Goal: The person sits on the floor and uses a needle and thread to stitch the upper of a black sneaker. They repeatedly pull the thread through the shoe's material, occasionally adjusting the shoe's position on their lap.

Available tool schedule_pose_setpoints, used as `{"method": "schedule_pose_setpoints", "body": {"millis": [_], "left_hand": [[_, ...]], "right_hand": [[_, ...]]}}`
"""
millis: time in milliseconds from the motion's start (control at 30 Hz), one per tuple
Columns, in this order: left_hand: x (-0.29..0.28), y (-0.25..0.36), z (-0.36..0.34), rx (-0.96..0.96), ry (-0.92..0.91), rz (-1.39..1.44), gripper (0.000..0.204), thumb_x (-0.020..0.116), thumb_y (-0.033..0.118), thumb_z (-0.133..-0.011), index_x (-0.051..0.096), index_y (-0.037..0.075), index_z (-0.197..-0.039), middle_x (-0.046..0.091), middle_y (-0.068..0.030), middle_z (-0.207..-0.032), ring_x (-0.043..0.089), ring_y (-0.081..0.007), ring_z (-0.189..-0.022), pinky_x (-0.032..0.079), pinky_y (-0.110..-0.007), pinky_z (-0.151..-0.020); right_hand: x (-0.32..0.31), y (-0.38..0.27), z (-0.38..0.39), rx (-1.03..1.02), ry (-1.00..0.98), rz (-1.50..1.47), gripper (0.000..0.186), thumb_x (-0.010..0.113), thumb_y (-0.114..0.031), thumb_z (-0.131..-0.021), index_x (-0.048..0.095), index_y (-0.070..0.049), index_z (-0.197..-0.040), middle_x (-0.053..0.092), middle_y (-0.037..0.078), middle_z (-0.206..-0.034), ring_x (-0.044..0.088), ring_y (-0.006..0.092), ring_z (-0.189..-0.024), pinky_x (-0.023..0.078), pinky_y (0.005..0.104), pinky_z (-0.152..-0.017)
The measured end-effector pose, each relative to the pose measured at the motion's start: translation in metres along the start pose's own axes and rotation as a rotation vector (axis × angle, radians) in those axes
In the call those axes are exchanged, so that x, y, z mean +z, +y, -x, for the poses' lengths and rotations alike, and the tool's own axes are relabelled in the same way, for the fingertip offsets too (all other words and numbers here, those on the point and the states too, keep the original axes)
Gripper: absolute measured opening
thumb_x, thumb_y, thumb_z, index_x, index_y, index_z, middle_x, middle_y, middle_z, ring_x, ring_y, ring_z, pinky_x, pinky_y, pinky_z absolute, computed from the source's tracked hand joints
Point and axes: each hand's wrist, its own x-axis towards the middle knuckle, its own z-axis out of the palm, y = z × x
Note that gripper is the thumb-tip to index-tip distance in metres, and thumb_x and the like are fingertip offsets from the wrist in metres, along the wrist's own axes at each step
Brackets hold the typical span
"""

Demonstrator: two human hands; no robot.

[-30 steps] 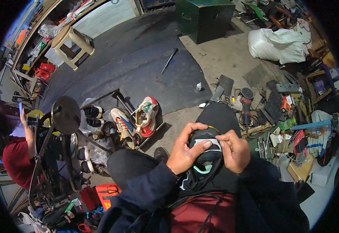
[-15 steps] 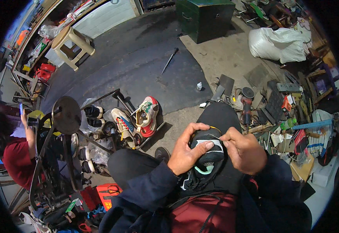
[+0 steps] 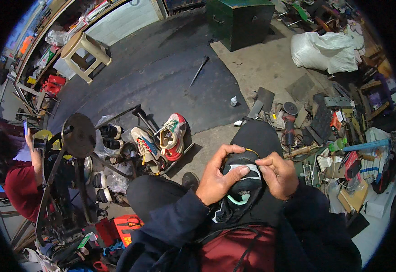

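Observation:
A black shoe (image 3: 244,185) with grey-white bands and a mint-green lining at its opening lies on my right thigh, toe pointing away. My left hand (image 3: 220,174) is wrapped round its left side, thumb across the upper and fingers at the toe edge. A yellowish-orange strip (image 3: 251,151) shows along the rim of the toe. My right hand (image 3: 277,176) is closed in a pinch against the right side of the toe. Whatever sits between its fingertips is too small to make out.
A rack holding sneakers (image 3: 171,136) stands to my left, beside a black metal stand (image 3: 78,136). An angle grinder (image 3: 288,124) lies right among scattered tools. Ahead are a small bottle (image 3: 233,101), a screwdriver-like tool (image 3: 199,71) and a green chest (image 3: 239,25). A person (image 3: 21,181) sits far left.
My right hand has moved slightly left and in against the shoe's toe; the thin thread-like line seen at its fingertips no longer shows. My left hand keeps its hold.

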Motion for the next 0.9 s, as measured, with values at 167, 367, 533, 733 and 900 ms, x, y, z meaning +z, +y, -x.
{"method": "schedule_pose_setpoints", "body": {"millis": [167, 367, 533, 733, 900], "left_hand": [[0.001, 0.001, 0.000, 0.009, 0.005, -0.039, 0.042, 0.079, 0.015, -0.095, 0.058, 0.005, -0.130, 0.062, -0.0056, -0.125, 0.059, -0.0147, -0.116, 0.047, -0.031, -0.104], [0.000, 0.002, -0.001, -0.033, 0.036, 0.004, 0.043, 0.079, 0.015, -0.095, 0.057, 0.005, -0.131, 0.062, -0.0060, -0.125, 0.059, -0.0151, -0.117, 0.047, -0.032, -0.105], [-0.003, 0.001, -0.001, -0.035, 0.023, -0.001, 0.043, 0.080, 0.015, -0.095, 0.058, 0.005, -0.131, 0.062, -0.0063, -0.125, 0.059, -0.0153, -0.118, 0.046, -0.032, -0.105], [0.001, 0.001, -0.001, -0.026, 0.003, 0.029, 0.043, 0.080, 0.015, -0.095, 0.058, 0.005, -0.130, 0.063, -0.0060, -0.125, 0.059, -0.0148, -0.117, 0.047, -0.031, -0.105], [0.002, 0.003, -0.001, -0.025, -0.002, 0.032, 0.042, 0.080, 0.015, -0.095, 0.058, 0.005, -0.130, 0.063, -0.0052, -0.125, 0.059, -0.0138, -0.117, 0.047, -0.031, -0.103]], "right_hand": [[-0.027, -0.023, -0.015, -0.026, -0.160, 0.096, 0.007, 0.062, 0.002, -0.099, 0.065, 0.001, -0.105, 0.065, 0.011, -0.068, 0.063, 0.0185, -0.054, 0.044, 0.0335, -0.054], [0.002, -0.019, -0.013, -0.093, 0.023, 0.217, 0.007, 0.061, 0.002, -0.101, 0.063, 0.000, -0.107, 0.067, 0.013, -0.069, 0.070, 0.0183, -0.061, 0.048, 0.0320, -0.058], [0.036, 0.007, 0.000, 0.029, 0.222, -0.068, 0.010, 0.064, 0.004, -0.100, 0.065, 0.000, -0.109, 0.072, 0.017, -0.080, 0.074, 0.0260, -0.069, 0.053, 0.0342, -0.062], [-0.003, 0.000, -0.004, -0.005, -0.018, 0.008, 0.008, 0.065, 0.003, -0.098, 0.067, -0.001, -0.106, 0.067, 0.013, -0.070, 0.068, 0.0202, -0.061, 0.048, 0.0304, -0.057], [-0.031, -0.022, -0.024, -0.150, -0.178, 0.191, 0.009, 0.062, 0.006, -0.099, 0.066, 0.001, -0.104, 0.065, 0.012, -0.067, 0.068, 0.0208, -0.057, 0.047, 0.0337, -0.053]]}}
